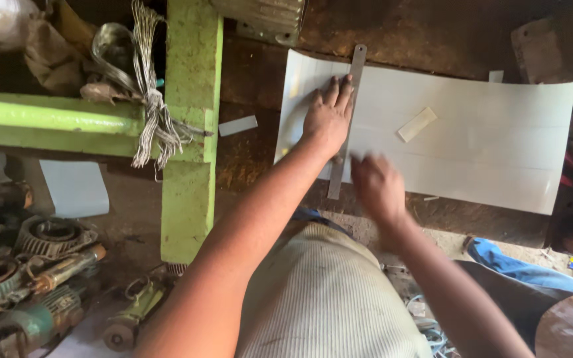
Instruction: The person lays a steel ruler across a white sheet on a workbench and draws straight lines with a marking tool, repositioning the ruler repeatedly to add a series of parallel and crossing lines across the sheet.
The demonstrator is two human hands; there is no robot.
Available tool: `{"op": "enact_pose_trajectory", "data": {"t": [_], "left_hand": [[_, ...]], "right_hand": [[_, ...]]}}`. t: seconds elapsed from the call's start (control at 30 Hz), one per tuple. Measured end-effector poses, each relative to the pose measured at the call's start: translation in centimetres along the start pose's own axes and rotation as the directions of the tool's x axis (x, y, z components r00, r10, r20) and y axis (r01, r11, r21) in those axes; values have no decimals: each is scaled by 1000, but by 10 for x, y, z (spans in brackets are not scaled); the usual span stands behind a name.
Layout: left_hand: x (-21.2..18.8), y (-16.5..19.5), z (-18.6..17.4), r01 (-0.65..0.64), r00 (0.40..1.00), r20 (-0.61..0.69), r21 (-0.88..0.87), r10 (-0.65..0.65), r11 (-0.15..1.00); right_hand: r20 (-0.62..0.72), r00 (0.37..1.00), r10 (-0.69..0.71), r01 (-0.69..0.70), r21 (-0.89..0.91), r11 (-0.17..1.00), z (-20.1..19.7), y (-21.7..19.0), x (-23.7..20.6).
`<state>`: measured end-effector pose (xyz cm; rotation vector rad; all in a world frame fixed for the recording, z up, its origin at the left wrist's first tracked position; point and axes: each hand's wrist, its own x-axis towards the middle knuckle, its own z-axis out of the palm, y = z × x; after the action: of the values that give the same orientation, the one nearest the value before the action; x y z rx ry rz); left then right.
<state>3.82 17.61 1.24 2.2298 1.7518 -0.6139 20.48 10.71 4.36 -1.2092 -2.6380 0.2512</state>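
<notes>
Left hand [328, 116] flat on ruler [346, 126], fingers spread

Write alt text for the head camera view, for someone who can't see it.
A person's left hand presses a metal ruler flat on a white sheet while the blurred right hand works at the ruler's near end. A green metal frame stands left.

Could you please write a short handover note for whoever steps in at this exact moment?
Left hand: pressed flat on the metal ruler, pinning it across the white sheet.
Right hand: blurred at the ruler's near end; whether it holds a tool I cannot tell.
Sheet lies on the rusty bench, a small pale strip on top.
Done: faint ruled lines show on the sheet. No cut along the ruler is visible.
</notes>
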Motion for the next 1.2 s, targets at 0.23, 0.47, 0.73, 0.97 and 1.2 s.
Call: {"op": "enact_pose_trajectory", "data": {"t": [0.23, 0.47, 0.73, 0.97, 1.2], "left_hand": [[-18, -3, -19, -22, 999, 39, -2, 22, 1000], [-37, -17, -22, 7, 998, 70, -158, 5, 987], [-107, 1, 53, -125, 897, -441, -263, -4, 957], [-129, 50, 69, -322, 772, -636, -378, 10, 868], [-121, 48, 80, -295, 791, -611, -437, -39, 850]], "right_hand": [[-177, 971, 158, -138, 123, 983, -19, 40, -32], [121, 986, 115, -110, -47, 993, -10, 46, -40], [159, 977, -142, 114, 173, 978, -16, 1, -85], [6, 999, 39, -39, 327, 944, -32, -6, -82], [-97, 942, 321, -251, 433, 866, -48, -11, -88]]}}
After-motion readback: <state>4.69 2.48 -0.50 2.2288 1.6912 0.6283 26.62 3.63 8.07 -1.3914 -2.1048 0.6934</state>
